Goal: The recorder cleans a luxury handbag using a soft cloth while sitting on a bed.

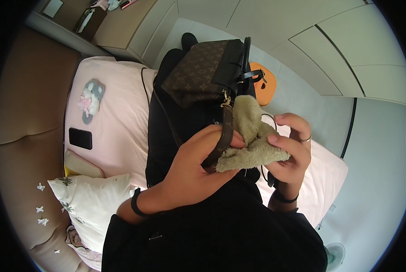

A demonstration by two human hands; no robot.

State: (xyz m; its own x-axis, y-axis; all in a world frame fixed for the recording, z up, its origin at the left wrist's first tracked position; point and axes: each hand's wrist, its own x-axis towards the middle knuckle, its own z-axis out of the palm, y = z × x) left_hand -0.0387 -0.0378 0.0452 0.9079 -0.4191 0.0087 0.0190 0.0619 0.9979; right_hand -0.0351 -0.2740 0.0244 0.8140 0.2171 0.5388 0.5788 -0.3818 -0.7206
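A brown patterned handbag with a black flap and black handle rests on my black-clad lap. Its brown shoulder strap runs from a gold clasp down through my left hand, which is closed around it. A fuzzy olive-green cloth is bunched against the strap, and my left fingertips press into its folds. On the cloth's right side, my right hand grips it with curled fingers, the index finger raised off it. The lower part of the strap is hidden behind my left hand and the cloth.
I sit on a bed with a pink sheet. A grey-and-white plush item, a black phone and a white pillow lie to the left. Ahead are a desk, pale cabinets and an orange object beyond the bag.
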